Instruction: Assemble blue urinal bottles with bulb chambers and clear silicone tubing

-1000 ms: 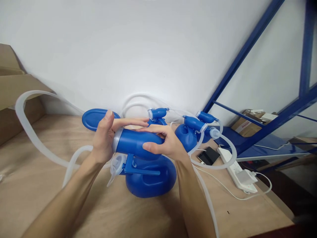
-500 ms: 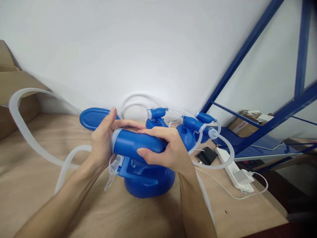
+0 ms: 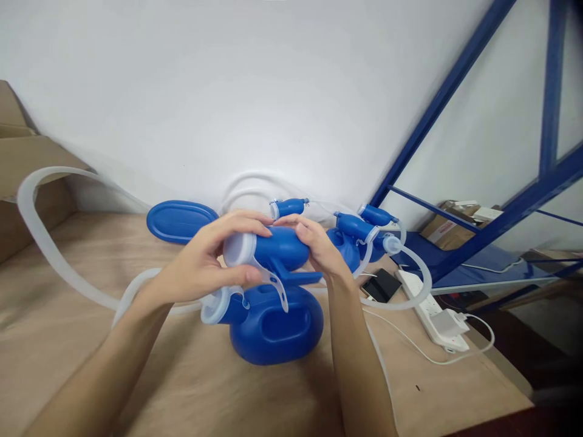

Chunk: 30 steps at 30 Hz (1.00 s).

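Note:
Both hands hold a blue urinal funnel [image 3: 280, 247] above the wooden table. My left hand [image 3: 200, 258] wraps its wide end, fingers on top and thumb below, where a translucent cap [image 3: 239, 250] sits with a punched strap [image 3: 277, 288] hanging down. My right hand [image 3: 321, 243] grips the narrower end; part of that end is hidden behind the fingers. A blue handle bar sticks out under the funnel. Just below stands a blue urinal bottle [image 3: 277, 355] with a recessed grip, its translucent-rimmed neck [image 3: 215, 308] pointing left.
Behind lie a blue oval piece [image 3: 182, 221] and more blue urinals [image 3: 357, 227] with hoses. A translucent hose [image 3: 50, 261] loops at left by a cardboard box [image 3: 40, 161]. At right are a phone [image 3: 382, 285], a power strip [image 3: 426, 312] and a blue metal rack [image 3: 437, 115].
The funnel has turned in my hands, so its capped end and strap now face me. My left hand has shifted over that end, and the bottle's neck has come into sight.

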Motion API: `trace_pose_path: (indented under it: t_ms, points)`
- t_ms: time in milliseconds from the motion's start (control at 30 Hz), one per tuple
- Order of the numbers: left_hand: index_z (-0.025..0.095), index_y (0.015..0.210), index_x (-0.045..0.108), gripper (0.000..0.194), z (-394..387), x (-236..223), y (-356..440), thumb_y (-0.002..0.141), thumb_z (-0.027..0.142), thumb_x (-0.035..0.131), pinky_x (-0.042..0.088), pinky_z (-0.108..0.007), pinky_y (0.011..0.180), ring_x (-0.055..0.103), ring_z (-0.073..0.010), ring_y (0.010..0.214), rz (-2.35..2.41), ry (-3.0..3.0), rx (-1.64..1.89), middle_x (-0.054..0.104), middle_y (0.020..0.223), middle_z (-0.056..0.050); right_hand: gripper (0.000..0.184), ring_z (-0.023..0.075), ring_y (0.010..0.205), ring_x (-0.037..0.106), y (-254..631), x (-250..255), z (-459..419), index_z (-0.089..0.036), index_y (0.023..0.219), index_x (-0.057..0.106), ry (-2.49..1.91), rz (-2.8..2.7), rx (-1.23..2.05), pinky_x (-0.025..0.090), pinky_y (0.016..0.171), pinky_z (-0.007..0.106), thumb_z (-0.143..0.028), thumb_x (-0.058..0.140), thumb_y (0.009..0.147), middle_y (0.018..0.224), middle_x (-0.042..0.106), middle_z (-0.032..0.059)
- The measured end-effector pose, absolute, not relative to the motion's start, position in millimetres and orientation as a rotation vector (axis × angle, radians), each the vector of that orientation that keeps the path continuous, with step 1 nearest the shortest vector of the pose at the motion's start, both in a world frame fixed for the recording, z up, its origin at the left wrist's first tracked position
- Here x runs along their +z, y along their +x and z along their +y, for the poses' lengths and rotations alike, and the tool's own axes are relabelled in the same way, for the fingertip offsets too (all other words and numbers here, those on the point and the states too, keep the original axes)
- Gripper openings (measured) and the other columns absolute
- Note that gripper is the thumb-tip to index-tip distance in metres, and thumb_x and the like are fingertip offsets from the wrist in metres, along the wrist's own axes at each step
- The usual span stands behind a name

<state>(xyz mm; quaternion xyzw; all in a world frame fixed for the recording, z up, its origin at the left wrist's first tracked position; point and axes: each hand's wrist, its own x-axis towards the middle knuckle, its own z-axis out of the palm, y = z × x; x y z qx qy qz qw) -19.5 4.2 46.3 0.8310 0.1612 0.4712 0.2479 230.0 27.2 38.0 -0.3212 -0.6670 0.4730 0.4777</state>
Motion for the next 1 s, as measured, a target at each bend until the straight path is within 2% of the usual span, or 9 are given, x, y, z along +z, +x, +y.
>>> trace_pose_path:
  t_ms: [100,167,333,400,500,567,667,867,1000]
  points:
    - [0.031,0.119,0.07,0.036,11,45,-22,0.087,0.037,0.084,0.05,-0.042,0.114,0.062,-0.0288,0.132,0.569,2.185,1.411,0.07,0.134,-0.006,0.039,0.0242,0.112,0.068,227,48,13,-0.024,0.103,0.073,-0.775,-1.648,0.704,0.054,0.099,0.038,-0.061,0.068,0.094,0.112,0.075,0.0055]
    - [0.029,0.118,0.07,0.036,13,46,-23,0.086,0.038,0.083,0.049,-0.044,0.115,0.061,-0.0298,0.133,0.716,2.148,1.5,0.07,0.134,-0.006,0.037,0.0256,0.117,0.066,225,55,-1,-0.025,0.105,0.073,-0.721,-1.777,0.466,0.049,0.108,0.043,-0.06,0.062,0.099,0.114,0.075,0.0058]
    - [0.027,0.117,0.07,0.042,6,52,-22,0.083,0.046,0.084,0.049,-0.046,0.112,0.061,-0.031,0.13,1.023,2.082,1.598,0.07,0.134,-0.006,0.033,0.0264,0.133,0.056,216,59,-21,-0.028,0.13,0.066,-0.873,-2.105,0.216,0.043,0.116,0.046,-0.048,0.058,0.105,0.137,0.065,0.0067]
    - [0.026,0.115,0.069,0.041,2,53,-19,0.083,0.049,0.083,0.049,-0.046,0.112,0.061,-0.0313,0.131,1.066,2.059,1.601,0.07,0.134,-0.006,0.029,0.0252,0.133,0.056,214,55,-16,-0.026,0.131,0.065,-0.874,-2.117,0.186,0.043,0.115,0.044,-0.041,0.054,0.108,0.136,0.064,0.0078]
    - [0.027,0.117,0.067,0.045,-1,51,-15,0.083,0.052,0.082,0.05,-0.046,0.111,0.061,-0.0315,0.13,1.056,2.083,1.53,0.067,0.138,-0.006,0.021,0.021,0.11,0.065,213,50,-5,-0.023,0.116,0.068,-0.78,-2.099,0.235,0.05,0.1,0.036,-0.037,0.053,0.109,0.114,0.071,0.0058]
    - [0.027,0.12,0.065,0.053,-2,49,-11,0.078,0.054,0.085,0.053,-0.045,0.105,0.063,-0.0316,0.127,1.053,2.079,1.471,0.064,0.141,-0.007,0.018,0.0183,0.098,0.066,213,48,0,-0.022,0.104,0.067,-0.709,-2.047,0.274,0.051,0.09,0.031,-0.037,0.058,0.107,0.103,0.071,0.0037]
    - [0.027,0.117,0.064,0.056,-3,46,-7,0.074,0.054,0.088,0.054,-0.042,0.098,0.064,-0.0311,0.122,1.134,2.038,1.487,0.065,0.138,-0.007,0.021,0.0165,0.089,0.064,209,46,1,-0.021,0.095,0.064,-0.673,-1.989,0.301,0.05,0.082,0.029,-0.039,0.061,0.105,0.095,0.069,0.0021]
    - [0.027,0.116,0.065,0.044,-3,46,-1,0.081,0.049,0.081,0.052,-0.04,0.089,0.066,-0.0252,0.101,1.207,2.014,1.49,0.068,0.13,-0.005,0.023,0.0174,0.089,0.062,206,44,3,-0.021,0.095,0.063,-0.715,-1.997,0.313,0.049,0.081,0.03,-0.043,0.063,0.103,0.095,0.067,0.0026]
    - [0.027,0.114,0.066,0.043,-3,47,0,0.08,0.049,0.081,0.051,-0.042,0.092,0.066,-0.0256,0.1,1.237,1.989,1.529,0.069,0.125,-0.004,0.02,0.0184,0.092,0.064,209,44,2,-0.021,0.104,0.065,-0.669,-2.034,0.267,0.05,0.084,0.032,-0.04,0.064,0.101,0.101,0.069,0.0044]
